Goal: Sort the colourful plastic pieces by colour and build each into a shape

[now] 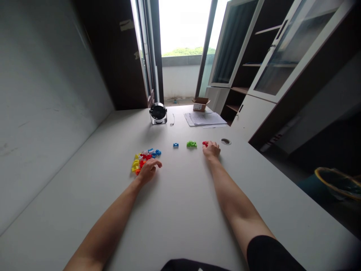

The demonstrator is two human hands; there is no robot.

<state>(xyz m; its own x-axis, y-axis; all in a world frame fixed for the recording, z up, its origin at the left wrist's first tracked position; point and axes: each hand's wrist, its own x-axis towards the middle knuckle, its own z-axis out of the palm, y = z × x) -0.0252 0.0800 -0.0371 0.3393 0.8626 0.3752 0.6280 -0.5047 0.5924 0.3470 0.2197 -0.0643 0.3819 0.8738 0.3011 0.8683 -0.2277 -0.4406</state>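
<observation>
A loose pile of small plastic building blocks (145,160) in red, yellow, blue and white lies on the white table (180,214). My left hand (149,170) rests at the pile's right side, fingers stretched over its near edge, holding nothing I can see. Farther right sit a small blue block (175,145) and a green block cluster (191,144), spaced apart. My right hand (211,149) has its curled fingers on a red block (205,143), which shows only partly past the fingertips.
A small round desk fan (158,114) with a thin cable (172,119) stands at the table's far end, beside papers (204,118) and an open cardboard box (200,104). A cable grommet (225,141) sits in the tabletop. Glass-door cabinets (270,49) stand to the right.
</observation>
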